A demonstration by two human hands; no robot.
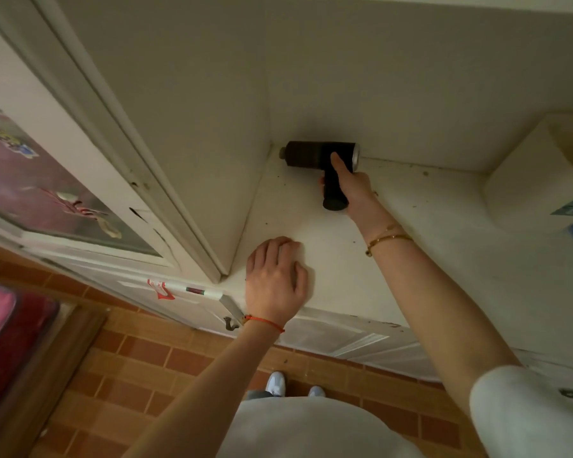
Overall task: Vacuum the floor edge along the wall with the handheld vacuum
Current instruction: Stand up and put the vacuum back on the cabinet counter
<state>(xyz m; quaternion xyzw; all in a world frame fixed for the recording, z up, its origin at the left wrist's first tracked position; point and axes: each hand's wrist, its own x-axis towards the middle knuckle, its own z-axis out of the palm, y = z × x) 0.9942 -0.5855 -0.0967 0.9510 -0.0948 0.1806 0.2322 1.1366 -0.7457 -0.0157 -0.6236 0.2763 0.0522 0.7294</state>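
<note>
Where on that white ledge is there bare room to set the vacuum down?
Bare ledge lies between the right forearm and the rounded white object, and between the left hand and the vacuum. It is tight in the corner, where the right hand holds the vacuum against the wall; specks lie there.

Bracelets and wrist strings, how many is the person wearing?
3: a red string on the left wrist, two thin gold bracelets on the right wrist.

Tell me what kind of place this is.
Probably a home, at a raised white ledge in a wall corner. Signs: a stickered white door, brick-pattern floor tiles, and a handheld vacuum gripped in the right hand.
</note>
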